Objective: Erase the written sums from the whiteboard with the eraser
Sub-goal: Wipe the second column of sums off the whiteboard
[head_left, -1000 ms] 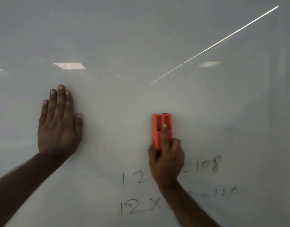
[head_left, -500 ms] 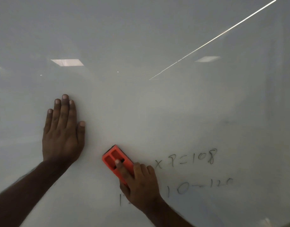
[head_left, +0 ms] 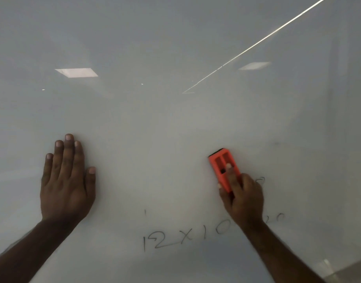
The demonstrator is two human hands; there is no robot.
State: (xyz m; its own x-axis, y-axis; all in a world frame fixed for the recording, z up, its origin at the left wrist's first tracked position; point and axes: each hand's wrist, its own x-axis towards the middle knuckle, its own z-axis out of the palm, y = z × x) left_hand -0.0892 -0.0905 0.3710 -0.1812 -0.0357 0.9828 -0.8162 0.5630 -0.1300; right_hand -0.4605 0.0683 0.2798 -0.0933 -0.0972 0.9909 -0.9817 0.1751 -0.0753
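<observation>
The whiteboard [head_left: 175, 123] fills the head view. My right hand [head_left: 242, 198] grips the orange eraser [head_left: 221, 163] and presses it against the board at the right of centre, tilted with its top to the left. My left hand [head_left: 67, 180] lies flat on the board at the left, fingers together and holding nothing. One written sum [head_left: 185, 235] reading "12 X 10" shows low in the middle; its right end is partly hidden by my right wrist. A digit [head_left: 260, 180] and a small stroke [head_left: 145, 211] are what show of the line above it.
Ceiling lights are reflected in the glossy board at the upper left [head_left: 76, 72] and upper right [head_left: 254, 65], with a bright diagonal streak [head_left: 257, 43]. The board's lower right corner edge [head_left: 343, 270] is visible.
My right hand swept the eraser from lower left to the right across the upper sum, wiping off most of "12 x 9 = 108". The left hand stayed flat on the board.
</observation>
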